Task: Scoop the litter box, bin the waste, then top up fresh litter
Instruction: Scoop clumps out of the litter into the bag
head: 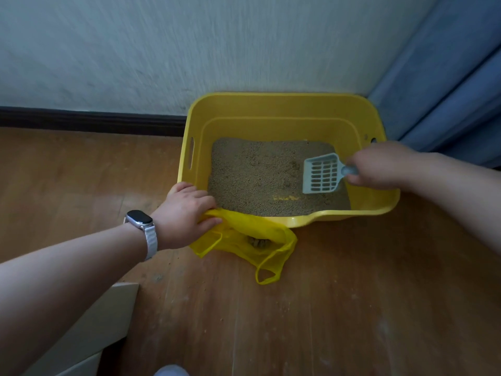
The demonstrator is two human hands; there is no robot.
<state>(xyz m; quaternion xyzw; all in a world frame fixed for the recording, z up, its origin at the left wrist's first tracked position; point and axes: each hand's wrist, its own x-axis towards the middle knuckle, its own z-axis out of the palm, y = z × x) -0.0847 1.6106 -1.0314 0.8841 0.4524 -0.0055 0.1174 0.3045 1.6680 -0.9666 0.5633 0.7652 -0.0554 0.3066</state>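
Head view: your right hand [379,166] has its fingers wrapped round the handle of the pale grey slotted scoop [321,173], over tan litter [254,175] in the yellow litter box [284,109] on the wood floor [352,294] by the wall [189,50], while your left hand [184,213] fingers grip the yellow bag [244,226] at the box's near-left corner.

I wore a watch [139,219] on my left wrist, just behind my left hand [187,213]. Its face was a dark, glossy rounded rectangle set in a silvery case. The band [150,241] was white, with fine ribs running across it, and it sat close round the wrist. Both forearms were bare all the way to the picture's edge, and my right hand [379,166] and its wrist were bare too. A pale rounded shape [171,370] at the bottom edge might have been my foot; I could not tell.
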